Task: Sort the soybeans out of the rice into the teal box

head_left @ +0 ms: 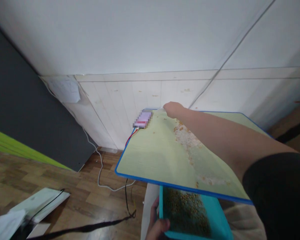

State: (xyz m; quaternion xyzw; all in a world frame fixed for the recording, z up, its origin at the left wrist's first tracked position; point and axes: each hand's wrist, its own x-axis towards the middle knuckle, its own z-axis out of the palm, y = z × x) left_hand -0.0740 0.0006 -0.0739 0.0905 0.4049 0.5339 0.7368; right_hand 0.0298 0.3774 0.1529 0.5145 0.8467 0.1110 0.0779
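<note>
My left hand [158, 228] grips the left wall of a turquoise plastic container [218, 213] under the table's front edge. Small golden-brown grains [186, 206] cover much of its bottom. Across the pale green tabletop [150, 153] reaches my right arm, and my right hand [173, 109] is closed at the far edge. A little of something white [160, 109] shows at its fingers, too small to name. Similar grains and pale crumbs [188, 138] lie scattered in a trail on the tabletop, partly hidden behind my forearm.
A phone [143, 119], its screen blurred out, lies at the table's far left corner with a red cable [131, 136]. White and black cables run across the wooden floor [90, 186]. A dark panel [40, 100] stands left, and the white wall [140, 40] borders the table's back.
</note>
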